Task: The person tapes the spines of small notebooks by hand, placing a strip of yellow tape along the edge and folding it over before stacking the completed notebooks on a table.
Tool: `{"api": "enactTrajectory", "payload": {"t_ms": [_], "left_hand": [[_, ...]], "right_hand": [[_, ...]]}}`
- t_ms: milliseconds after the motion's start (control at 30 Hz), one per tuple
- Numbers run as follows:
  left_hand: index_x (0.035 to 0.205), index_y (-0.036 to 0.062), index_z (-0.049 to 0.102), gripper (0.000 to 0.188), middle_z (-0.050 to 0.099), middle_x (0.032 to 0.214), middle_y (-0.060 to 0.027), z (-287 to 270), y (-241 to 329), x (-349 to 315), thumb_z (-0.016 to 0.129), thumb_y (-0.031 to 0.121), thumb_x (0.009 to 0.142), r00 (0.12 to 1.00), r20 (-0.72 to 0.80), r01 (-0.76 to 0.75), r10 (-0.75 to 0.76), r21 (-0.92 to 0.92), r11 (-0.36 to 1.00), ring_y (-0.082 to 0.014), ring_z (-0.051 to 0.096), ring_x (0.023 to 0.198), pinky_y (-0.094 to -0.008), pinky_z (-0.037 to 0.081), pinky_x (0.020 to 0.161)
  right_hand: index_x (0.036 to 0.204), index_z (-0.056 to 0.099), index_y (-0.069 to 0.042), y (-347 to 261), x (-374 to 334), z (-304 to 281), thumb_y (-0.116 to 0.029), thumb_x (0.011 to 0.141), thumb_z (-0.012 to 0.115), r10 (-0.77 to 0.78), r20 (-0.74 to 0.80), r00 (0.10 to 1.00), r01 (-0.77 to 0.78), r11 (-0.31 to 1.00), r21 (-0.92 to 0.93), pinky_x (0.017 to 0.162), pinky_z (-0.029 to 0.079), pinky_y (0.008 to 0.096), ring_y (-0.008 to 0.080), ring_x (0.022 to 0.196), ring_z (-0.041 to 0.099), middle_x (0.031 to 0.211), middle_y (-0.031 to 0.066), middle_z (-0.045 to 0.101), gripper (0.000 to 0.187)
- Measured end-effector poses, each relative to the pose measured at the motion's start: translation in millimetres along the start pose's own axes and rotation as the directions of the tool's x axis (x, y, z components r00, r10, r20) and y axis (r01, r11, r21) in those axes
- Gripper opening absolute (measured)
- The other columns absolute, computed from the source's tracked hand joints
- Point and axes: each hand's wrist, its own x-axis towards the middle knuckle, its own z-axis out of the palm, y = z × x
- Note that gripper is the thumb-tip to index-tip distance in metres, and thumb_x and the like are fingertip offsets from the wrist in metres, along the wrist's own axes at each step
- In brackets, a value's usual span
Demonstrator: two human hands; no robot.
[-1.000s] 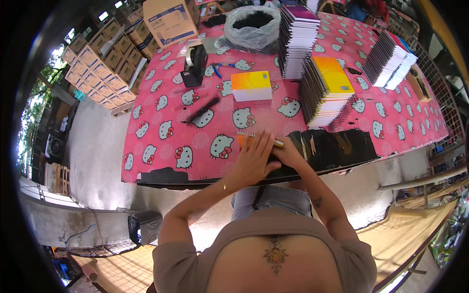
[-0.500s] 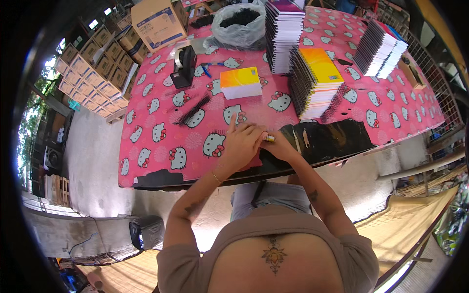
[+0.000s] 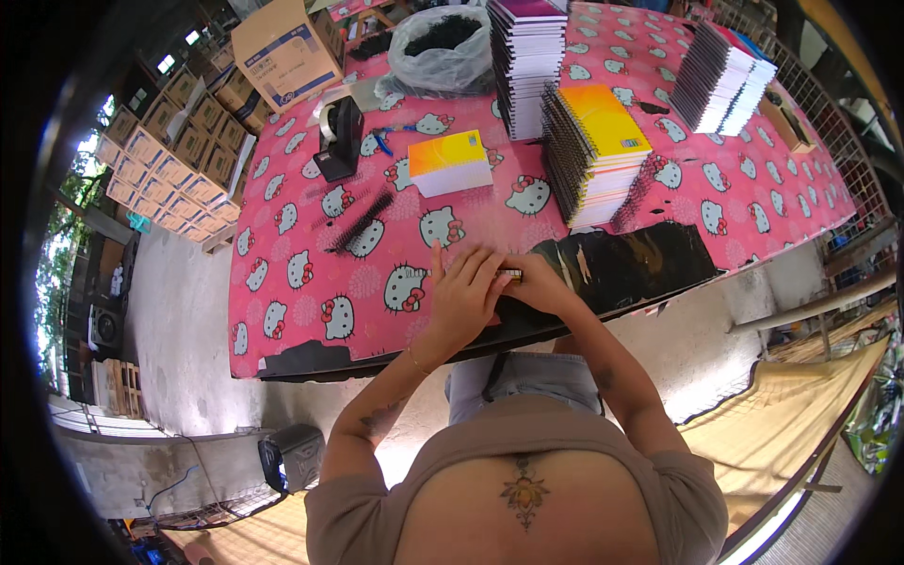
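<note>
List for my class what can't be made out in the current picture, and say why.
All in the head view:
- Most of the item under the hands: covered by the left hand and right hand; only a sliver shows.
- Top of the purple-covered stack: cut off by the upper edge.
- Single pieces of the black heap in the plastic bag: too small to tell apart.

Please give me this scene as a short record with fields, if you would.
Left hand: left hand, laid over a small, mostly hidden item
Right hand: right hand, at the item's right side
Surface: pink patterned tablecloth
Ahead of hands: low yellow-orange stack
Right of it: taller spiral-bound notebook stack
Left: black tape dispenser, blue-handled tool, black coil-like strip
Far side: clear plastic bag, cardboard box
</note>
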Motion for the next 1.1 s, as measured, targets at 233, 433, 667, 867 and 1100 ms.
{"api": "enactTrajectory", "payload": {"t_ms": [233,433,667,867,1100], "left_hand": [[0.104,0.0127,0.069,0.012,0.07,0.098,0.0003,1,-11,5,0.066,0.019,0.094,1.0,0.011,-0.02,0.02,-0.002,1.0,-0.0192,0.066,0.098,-0.0596,0.02,0.118],[0.104,0.0121,0.069,0.012,0.071,0.096,-0.001,-5,-8,7,0.066,0.018,0.095,0.999,0.037,-0.02,0.022,-0.039,0.999,-0.0201,0.067,0.097,-0.0598,0.022,0.117],[0.109,0.007,0.068,0.018,0.07,0.094,-0.0093,-24,7,17,0.066,0.016,0.093,0.989,0.147,0.02,-0.014,-0.046,0.999,-0.0288,0.068,0.088,-0.0469,0.048,0.099],[0.125,0.0013,0.065,0.032,0.07,0.114,-0.016,-87,48,79,0.065,0.013,0.096,0.925,0.215,0.374,-0.312,-0.646,0.666,-0.028,0.071,0.101,-0.0384,0.054,0.089],[0.133,0.0119,0.066,0.038,0.061,0.126,-0.0143,-63,27,203,0.066,0.012,0.095,0.988,-0.003,-0.118,0.157,-0.674,0.73,-0.0268,0.064,0.109,-0.0371,0.051,0.091]], "right_hand": [[0.11,0.072,0.002,-39,-20,-45,-0.003,0.09,0.072,0.073,-0.028,0.997,-0.073,0.997,-0.006,0.081,0.052,0.0277,0.0104,0.088,0.066,0.093,0.0084,0.073,0.021],[0.09,0.07,0.001,-44,-12,-47,-0.007,0.083,0.074,-0.019,-0.03,0.999,0.017,0.998,-0.059,0.072,0.054,0.0347,0.0255,0.076,0.07,0.081,0.0137,0.07,0.011],[0.088,0.062,-0.002,-46,-9,-18,-0.008,0.076,0.074,-0.112,-0.308,0.945,-0.032,0.903,-0.429,0.069,0.051,0.0392,0.0323,0.079,0.066,0.084,0.0141,0.064,0.019],[0.126,0.062,-0.001,-135,-15,-26,-0.005,0.083,0.072,-0.154,-0.502,0.851,0.12,0.988,-0.1,0.085,0.054,0.0392,0.032,0.099,0.065,0.116,0.0184,0.062,0.044],[0.139,0.054,0.005,-156,13,-118,-0.008,0.092,0.07,0.062,-0.529,0.846,0.112,0.95,0.291,0.097,0.044,0.0293,0.0133,0.105,0.058,0.117,0.0085,0.062,0.051]]}}
